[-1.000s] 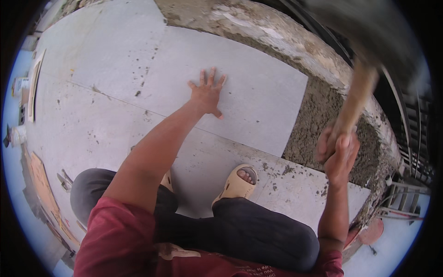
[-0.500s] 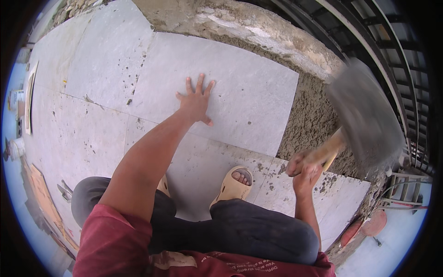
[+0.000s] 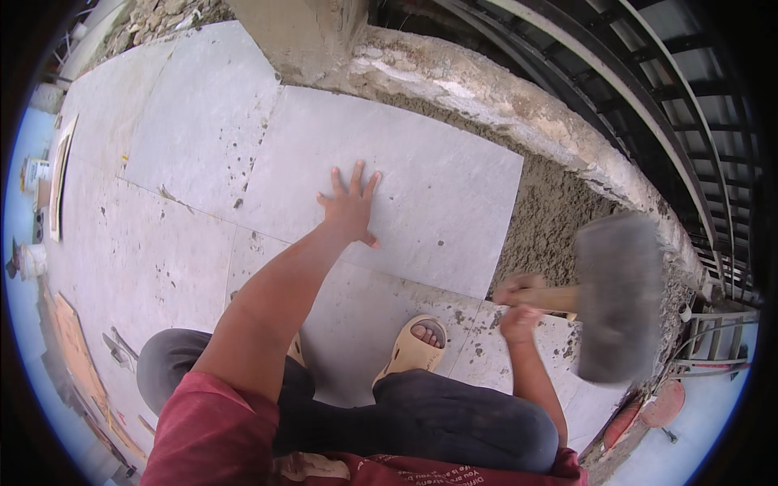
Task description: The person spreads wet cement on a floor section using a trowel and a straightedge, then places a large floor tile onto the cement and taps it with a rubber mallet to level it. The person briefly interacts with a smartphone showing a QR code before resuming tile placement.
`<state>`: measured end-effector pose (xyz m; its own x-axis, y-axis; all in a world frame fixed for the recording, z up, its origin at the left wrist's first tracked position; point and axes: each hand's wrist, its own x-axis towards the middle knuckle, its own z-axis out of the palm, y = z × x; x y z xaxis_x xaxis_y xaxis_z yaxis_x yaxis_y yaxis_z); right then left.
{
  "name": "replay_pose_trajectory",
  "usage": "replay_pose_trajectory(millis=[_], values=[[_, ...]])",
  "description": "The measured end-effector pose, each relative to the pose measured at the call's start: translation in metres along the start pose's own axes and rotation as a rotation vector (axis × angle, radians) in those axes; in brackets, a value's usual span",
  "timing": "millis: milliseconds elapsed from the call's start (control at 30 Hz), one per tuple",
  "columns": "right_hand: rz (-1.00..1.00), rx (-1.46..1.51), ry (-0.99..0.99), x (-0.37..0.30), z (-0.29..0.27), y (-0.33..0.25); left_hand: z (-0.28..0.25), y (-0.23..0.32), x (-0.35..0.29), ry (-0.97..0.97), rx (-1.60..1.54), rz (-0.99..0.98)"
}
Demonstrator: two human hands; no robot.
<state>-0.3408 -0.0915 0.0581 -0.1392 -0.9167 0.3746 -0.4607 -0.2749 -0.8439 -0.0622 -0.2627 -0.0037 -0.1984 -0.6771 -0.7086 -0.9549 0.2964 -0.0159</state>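
Note:
With fingers spread, my left hand [image 3: 350,209] lies flat on a large pale grey floor tile [image 3: 438,190]. My right hand [image 3: 520,309] grips the wooden handle of a mallet [image 3: 620,296] with a big dark grey head, which looks like rubber and is smeared by motion. The mallet head is raised to the right of the tile, over the wet mortar bed [image 3: 545,212] that borders the tile's right edge. Small dark mortar crumbs dot the tile. My sandalled foot [image 3: 412,347] rests on the neighbouring tile just in front of me.
A rough concrete ledge [image 3: 478,93] runs along the far right side, with dark metal framing [image 3: 656,105] beyond it. Pliers [image 3: 120,350], a wooden board [image 3: 85,356] and white buckets [image 3: 34,261] are at the left. A metal ladder [image 3: 717,336] lies at the right.
The mallet head has swung downward and its handle has turned more level, with my right hand still around it. My left hand stays flat on the tile; the whole view has shifted slightly.

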Motion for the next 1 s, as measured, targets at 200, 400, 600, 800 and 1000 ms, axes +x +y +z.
replay_pose_trajectory(millis=[200,400,600,800,1000], values=[[0.796,-0.149,-0.288,0.012,-0.011,0.043,0.001,0.004,0.003,0.001,0.002,-0.001],[0.279,0.180,0.062,0.022,0.019,0.011,0.005,-0.010,-0.003,-0.002,-0.049,-0.007],[0.649,-0.301,-0.324,-0.003,0.002,0.074,0.001,-0.001,0.006,0.000,-0.046,0.056],[0.381,0.248,-0.156,0.010,0.000,-0.019,0.015,-0.071,-0.002,-0.023,0.195,0.069],[0.376,-0.289,-0.631,-0.067,-0.020,0.048,0.010,-0.058,0.005,-0.001,0.149,0.075]])
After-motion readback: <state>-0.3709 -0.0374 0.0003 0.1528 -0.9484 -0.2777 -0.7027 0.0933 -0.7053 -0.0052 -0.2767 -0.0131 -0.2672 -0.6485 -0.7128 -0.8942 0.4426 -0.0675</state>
